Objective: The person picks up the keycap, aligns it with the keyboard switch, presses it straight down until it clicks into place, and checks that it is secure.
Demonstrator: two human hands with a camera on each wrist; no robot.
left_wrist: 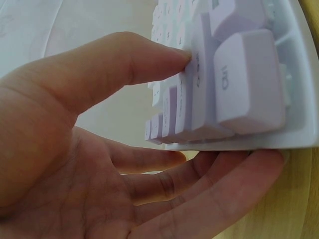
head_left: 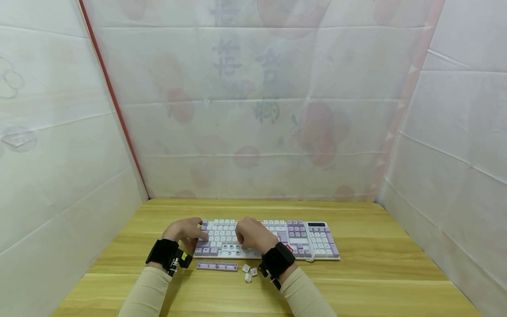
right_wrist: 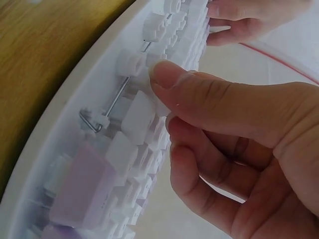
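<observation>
Steadying the keyboard (head_left: 317, 240) with your left hand (head_left: 184, 231) clasping its end, keep your right hand (head_left: 253, 235) pinching that keycap (right_wrist: 162, 107) squarely.

wooden table (head_left: 376, 273), keyboard (head_left: 313, 240), purple spacebar keycap (head_left: 217, 266), three loose keycaps (head_left: 249, 273)

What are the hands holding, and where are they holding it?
The left hand holds the keyboard by its left end, thumb on the keys, fingers under the edge. The right hand pinches a white keycap by its sides.
</observation>
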